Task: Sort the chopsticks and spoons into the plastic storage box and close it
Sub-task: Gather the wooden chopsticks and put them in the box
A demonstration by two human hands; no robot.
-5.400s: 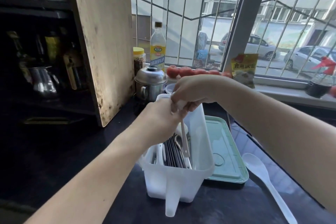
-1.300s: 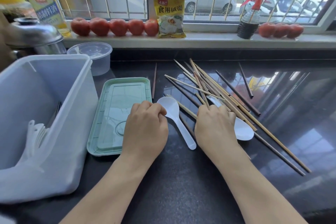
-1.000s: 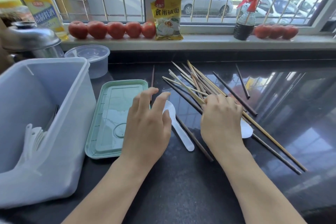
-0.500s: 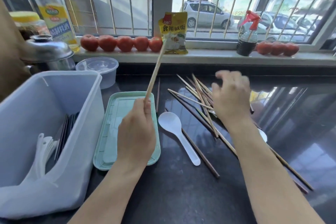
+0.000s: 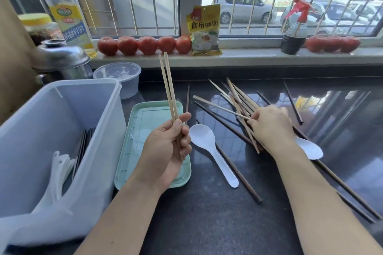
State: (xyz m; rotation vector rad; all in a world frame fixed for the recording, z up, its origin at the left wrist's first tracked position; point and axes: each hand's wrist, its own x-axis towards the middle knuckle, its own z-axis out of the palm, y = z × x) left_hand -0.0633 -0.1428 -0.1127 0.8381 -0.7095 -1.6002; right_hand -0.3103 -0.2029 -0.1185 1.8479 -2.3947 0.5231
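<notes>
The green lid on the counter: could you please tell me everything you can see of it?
The green lid is a pale mint rectangular piece, plastic by its look, with rounded corners, a raised rim and a stepped inner panel. It lies flat on the dark counter, off the storage box and just to its right. The left hand, holding two chopsticks, covers part of it in this view; contact cannot be told.
</notes>
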